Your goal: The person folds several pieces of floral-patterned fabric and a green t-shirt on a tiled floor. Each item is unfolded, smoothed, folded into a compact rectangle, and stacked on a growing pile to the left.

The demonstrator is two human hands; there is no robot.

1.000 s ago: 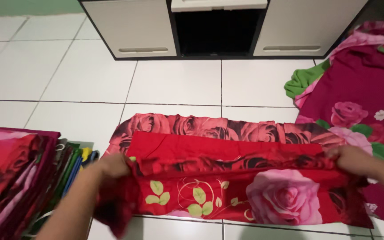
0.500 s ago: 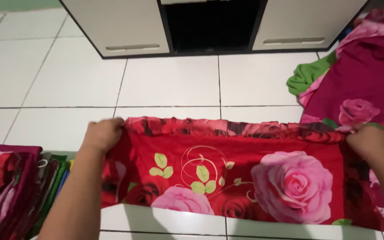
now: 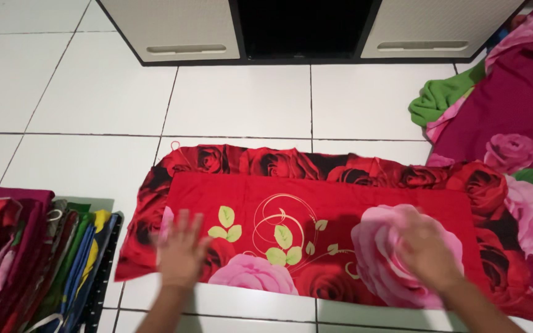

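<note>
Flat palms (image 3: pixel 183 246) on rose cloth (image 3: pixel 316 203)

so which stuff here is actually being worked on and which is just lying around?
In hand:
- red rose-print cloth, flat on the floor
- left hand and right hand, both pressed open on it

Lying about:
- stack of folded cloths at left
- magenta floral sheet at right
- green cloth
- cabinet

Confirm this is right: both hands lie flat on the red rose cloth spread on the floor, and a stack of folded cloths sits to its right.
Not quite. Both hands, left and right, do lie flat on the red cloth, but the head view shows the stack to its left, not its right.
</note>
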